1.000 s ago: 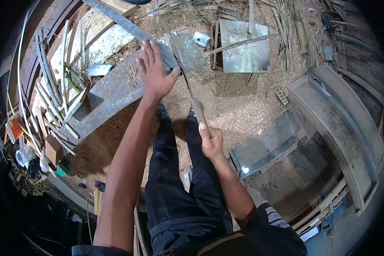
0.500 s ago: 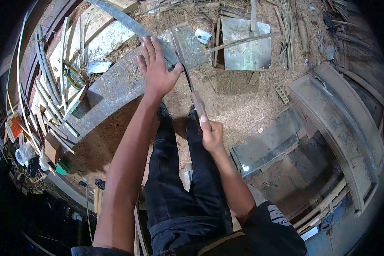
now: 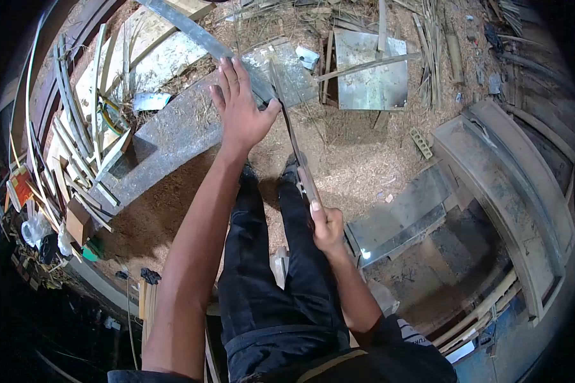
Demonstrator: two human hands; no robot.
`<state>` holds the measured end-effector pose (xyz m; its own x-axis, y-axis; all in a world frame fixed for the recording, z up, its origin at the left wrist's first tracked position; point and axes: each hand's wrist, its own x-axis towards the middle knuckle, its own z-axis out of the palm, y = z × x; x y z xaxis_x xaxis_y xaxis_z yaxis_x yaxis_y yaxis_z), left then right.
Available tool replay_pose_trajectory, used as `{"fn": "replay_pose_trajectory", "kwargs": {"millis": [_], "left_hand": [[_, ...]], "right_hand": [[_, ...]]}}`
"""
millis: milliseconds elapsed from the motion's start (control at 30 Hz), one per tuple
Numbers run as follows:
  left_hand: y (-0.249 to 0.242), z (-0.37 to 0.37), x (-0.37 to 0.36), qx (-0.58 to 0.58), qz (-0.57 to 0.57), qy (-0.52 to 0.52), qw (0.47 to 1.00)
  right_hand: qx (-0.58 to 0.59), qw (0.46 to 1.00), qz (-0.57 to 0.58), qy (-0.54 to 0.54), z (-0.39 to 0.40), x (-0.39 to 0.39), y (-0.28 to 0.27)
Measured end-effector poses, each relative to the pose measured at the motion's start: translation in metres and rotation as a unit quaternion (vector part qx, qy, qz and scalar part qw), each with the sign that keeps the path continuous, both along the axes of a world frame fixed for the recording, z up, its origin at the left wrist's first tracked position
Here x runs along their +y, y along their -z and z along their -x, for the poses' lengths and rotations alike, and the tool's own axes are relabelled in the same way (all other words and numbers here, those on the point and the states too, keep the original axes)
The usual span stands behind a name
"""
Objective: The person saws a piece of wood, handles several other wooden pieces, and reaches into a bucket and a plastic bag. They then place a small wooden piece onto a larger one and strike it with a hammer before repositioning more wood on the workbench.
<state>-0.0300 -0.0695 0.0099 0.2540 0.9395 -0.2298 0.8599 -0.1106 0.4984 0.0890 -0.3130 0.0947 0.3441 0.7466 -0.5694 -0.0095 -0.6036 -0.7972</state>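
Note:
My right hand [image 3: 328, 228] is closed round the wooden handle of a saw [image 3: 286, 121], whose thin blade runs up and away from me. The blade stands against the end of a long grey strip [image 3: 188, 27] that lies on a low bench [image 3: 172, 137]. Flat on the strip's end rests my left hand [image 3: 241, 115], fingers spread, its thumb touching or very near the blade. What lies beneath the palm is hidden.
Thin wooden strips [image 3: 76, 150] are heaped at the left, with pliers [image 3: 112, 115] beside them. A metal-topped box [image 3: 372, 80] stands ahead. At the right is a large curved frame [image 3: 511, 198]. Shavings cover the ground.
My right hand has moved back toward me and slightly right, drawing the saw with it. My left hand stays on the strip. The view has shifted slightly.

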Motion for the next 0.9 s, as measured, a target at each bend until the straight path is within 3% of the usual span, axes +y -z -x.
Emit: {"fn": "replay_pose_trajectory", "kwargs": {"millis": [100, 300, 567, 700, 767, 900], "left_hand": [[0.004, 0.003, -0.001, -0.02, -0.014, 0.005, 1.0], [0.002, 0.0, 0.0, -0.002, 0.002, -0.002, 1.0], [0.01, 0.004, -0.005, -0.014, -0.013, 0.0, 1.0], [0.006, 0.001, 0.0, -0.022, -0.019, -0.003, 1.0], [0.002, 0.002, -0.005, -0.017, -0.005, -0.004, 1.0], [0.0, 0.0, -0.005, -0.011, 0.007, -0.004, 1.0]], "right_hand": [[0.025, 1.0, 0.011, 0.01, -0.002, 0.023, 0.023], [-0.029, 0.998, -0.021, -0.045, -0.01, 0.0, 0.007], [-0.008, 1.0, 0.012, -0.017, -0.001, 0.006, -0.004], [-0.046, 0.998, -0.044, -0.026, 0.0, 0.02, 0.011], [0.017, 1.0, 0.004, 0.015, 0.001, 0.036, 0.021], [-0.016, 0.999, -0.022, -0.035, -0.006, -0.004, 0.004]]}}
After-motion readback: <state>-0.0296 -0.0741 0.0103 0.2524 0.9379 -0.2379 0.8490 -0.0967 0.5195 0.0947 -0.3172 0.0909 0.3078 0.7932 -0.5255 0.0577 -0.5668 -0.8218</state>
